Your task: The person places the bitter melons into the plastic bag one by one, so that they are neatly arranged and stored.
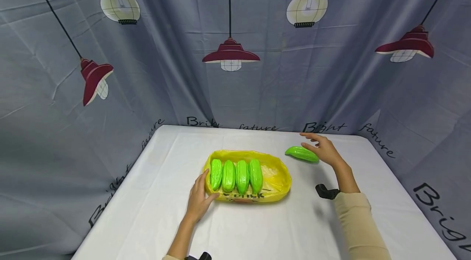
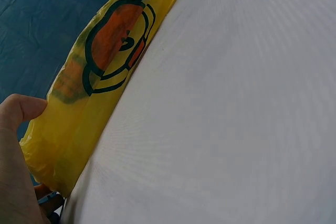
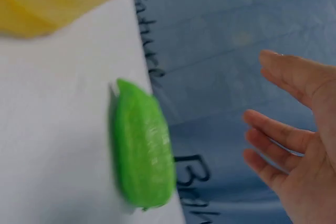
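A yellow plastic bag (image 1: 276,174) with a printed design lies spread open on the table like a shallow tray. Several bright green, ridged gourds (image 1: 242,176) sit side by side in its left part. My left hand (image 1: 198,199) holds the bag's left end, its thumb at the front rim and its fingers round the far side. In the left wrist view the thumb (image 2: 26,107) touches the bag's edge. Another green gourd (image 3: 144,145) lies on the table to the right of the bag. Above it hovers my right hand (image 1: 324,150), fingers extended and apart from the gourd.
A white cloth (image 1: 147,207) covers the table. Behind and at both sides hangs a grey-blue curtain (image 1: 176,88) printed with lamps and lettering. Dark wrist-camera mounts (image 1: 326,191) stick out from the wrists.
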`<state>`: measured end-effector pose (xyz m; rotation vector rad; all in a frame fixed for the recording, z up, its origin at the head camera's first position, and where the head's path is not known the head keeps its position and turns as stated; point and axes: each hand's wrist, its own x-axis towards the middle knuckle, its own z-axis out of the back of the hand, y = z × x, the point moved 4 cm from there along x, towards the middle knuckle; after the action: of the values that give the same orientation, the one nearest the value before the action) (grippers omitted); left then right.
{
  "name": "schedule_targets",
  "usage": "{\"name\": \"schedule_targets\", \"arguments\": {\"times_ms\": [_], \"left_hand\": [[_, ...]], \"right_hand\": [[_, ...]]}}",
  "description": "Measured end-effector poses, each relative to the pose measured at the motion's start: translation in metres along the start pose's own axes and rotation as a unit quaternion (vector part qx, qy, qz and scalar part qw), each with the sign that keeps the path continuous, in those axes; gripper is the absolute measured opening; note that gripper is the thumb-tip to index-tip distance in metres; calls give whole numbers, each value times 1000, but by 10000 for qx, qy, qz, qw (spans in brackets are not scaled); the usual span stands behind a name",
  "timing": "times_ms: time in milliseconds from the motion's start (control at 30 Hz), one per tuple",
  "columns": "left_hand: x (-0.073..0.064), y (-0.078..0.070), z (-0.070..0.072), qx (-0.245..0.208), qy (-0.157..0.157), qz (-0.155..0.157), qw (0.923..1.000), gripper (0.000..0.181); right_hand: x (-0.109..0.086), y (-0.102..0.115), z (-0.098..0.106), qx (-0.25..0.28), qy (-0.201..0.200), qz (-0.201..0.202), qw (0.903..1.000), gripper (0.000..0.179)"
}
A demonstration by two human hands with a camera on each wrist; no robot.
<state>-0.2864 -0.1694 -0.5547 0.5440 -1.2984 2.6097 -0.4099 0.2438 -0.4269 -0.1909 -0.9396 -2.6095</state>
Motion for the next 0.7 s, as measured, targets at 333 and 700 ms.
{"name": "schedule_targets", "arguments": {"times_ms": [333,700], "left_hand": [[-1,-2,1,2,2,-5,10000,82],[-2,-3,1,49,1,23,10000,82]], "right_hand": [[2,-42,-19,-152,-600,-106,9980,48],[5,-66,-45,-121,-189,-151,9996,46]]}}
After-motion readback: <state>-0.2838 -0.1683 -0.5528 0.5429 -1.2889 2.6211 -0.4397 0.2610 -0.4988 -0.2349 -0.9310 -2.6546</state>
